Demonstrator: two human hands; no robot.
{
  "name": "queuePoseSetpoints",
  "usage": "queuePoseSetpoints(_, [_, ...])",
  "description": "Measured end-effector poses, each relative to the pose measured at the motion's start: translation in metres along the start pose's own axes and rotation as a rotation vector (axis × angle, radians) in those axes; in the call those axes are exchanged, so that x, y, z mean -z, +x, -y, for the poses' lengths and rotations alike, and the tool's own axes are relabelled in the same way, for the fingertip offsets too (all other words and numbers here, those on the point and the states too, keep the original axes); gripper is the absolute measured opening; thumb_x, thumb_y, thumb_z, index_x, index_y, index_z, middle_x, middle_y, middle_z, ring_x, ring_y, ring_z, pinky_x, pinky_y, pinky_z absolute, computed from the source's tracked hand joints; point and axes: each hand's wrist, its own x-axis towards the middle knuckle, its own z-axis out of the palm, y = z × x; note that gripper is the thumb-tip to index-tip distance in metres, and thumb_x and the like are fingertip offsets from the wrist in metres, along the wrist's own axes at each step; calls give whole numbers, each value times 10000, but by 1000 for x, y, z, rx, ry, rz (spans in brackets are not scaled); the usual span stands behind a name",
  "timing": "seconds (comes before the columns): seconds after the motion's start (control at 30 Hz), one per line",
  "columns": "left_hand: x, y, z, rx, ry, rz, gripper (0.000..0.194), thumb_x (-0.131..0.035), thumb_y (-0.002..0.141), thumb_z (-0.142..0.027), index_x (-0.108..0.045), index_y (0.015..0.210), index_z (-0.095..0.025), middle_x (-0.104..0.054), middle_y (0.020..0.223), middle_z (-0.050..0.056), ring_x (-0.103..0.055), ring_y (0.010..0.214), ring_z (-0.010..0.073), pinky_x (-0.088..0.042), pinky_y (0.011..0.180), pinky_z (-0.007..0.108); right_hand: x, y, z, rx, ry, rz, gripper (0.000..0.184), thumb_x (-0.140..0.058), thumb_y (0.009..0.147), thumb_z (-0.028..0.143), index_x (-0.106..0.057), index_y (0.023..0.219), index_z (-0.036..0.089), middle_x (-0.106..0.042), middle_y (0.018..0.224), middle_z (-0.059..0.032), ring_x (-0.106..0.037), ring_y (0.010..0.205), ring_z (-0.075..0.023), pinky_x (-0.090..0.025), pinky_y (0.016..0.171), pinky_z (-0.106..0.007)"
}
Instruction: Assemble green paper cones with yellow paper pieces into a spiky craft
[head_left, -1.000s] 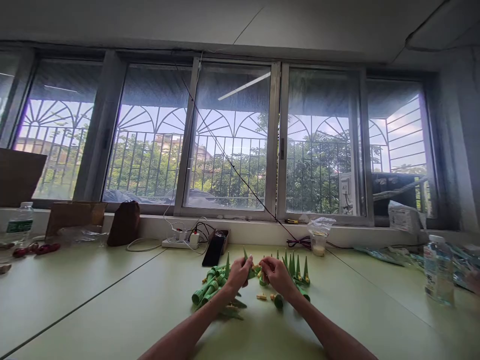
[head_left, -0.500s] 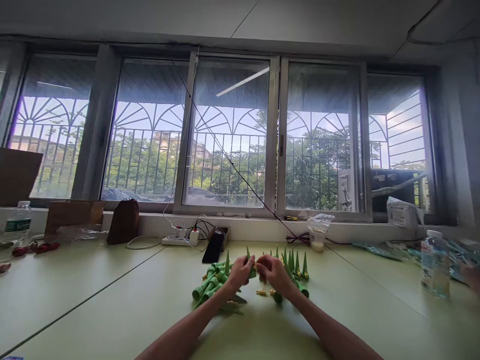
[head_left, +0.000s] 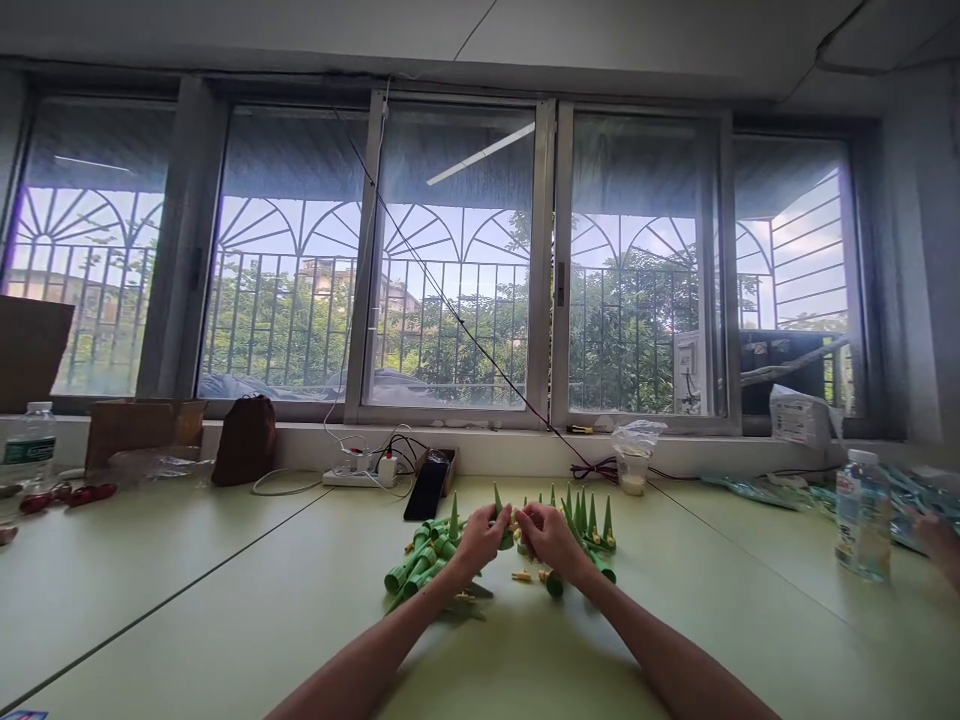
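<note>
My left hand point(head_left: 478, 542) is closed around a green plastic cone point(head_left: 497, 498), whose tip points up past the thumb. Close beside it, my right hand point(head_left: 553, 540) pinches at a small yellow piece point(head_left: 514, 521) on the cone's side; the fingers hide much of it. Left of the hands lies a pile of green tubes and cones point(head_left: 418, 562). Several green cones point(head_left: 592, 522) stand upright on the right, with yellow pieces at their bases. A loose yellow piece point(head_left: 521, 576) lies on the table below the hands, near a green tube point(head_left: 553, 584).
A phone point(head_left: 425, 488) leans at the back by a power strip point(head_left: 360, 478). A plastic cup with a bag point(head_left: 634, 468) stands near the sill. On the right are a bottle point(head_left: 862, 520) and another person's hand point(head_left: 936, 540). A dark red pouch point(head_left: 244, 442) sits back left.
My right fingertips have come in closer to the cone in my left hand. The left hand keeps its hold. The whole view has shifted slightly.
</note>
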Motion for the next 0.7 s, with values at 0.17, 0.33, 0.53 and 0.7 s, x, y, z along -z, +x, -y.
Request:
queuePoseSetpoints(0.17, [2, 2, 2, -21, 27, -17, 412, -409, 832, -522, -426, 583, -194, -369, 488, -38, -345, 484, 98, -245, 455, 215, 1, 0, 1, 12, 35, 59, 295, -547, 831, 456, -563, 771, 168, -553, 500, 31, -492, 416, -105, -374, 434, -206])
queuePoseSetpoints(0.33, [1, 2, 0, -125, 100, -37, 444, -420, 810, -524, -347, 516, -199, -356, 496, -32, -305, 503, 97, -212, 490, 237, 2, 0, -2, 4, -121, 39, 460, -419, 901, 494, -486, 574, 178, -478, 424, 30, -433, 372, -89, -325, 421, -206])
queuePoseSetpoints(0.53, [3, -1, -4, -106, 96, -21, 462, -416, 800, -566, -418, 531, -190, -405, 504, -21, -349, 512, 109, -226, 510, 240, 4, 1, -4, 61, -119, 76, 334, -542, 846, 452, -588, 691, 160, -582, 518, 12, -510, 463, -104, -371, 483, -201])
queuePoseSetpoints(0.7, [2, -1, -2, -125, 126, -23, 448, -415, 816, -527, -412, 519, -191, -416, 503, -19, -348, 509, 110, -223, 510, 245, 5, 1, -4, -8, -147, 97, 506, -409, 898, 528, -541, 570, 167, -542, 456, 6, -466, 395, -95, -351, 440, -204])
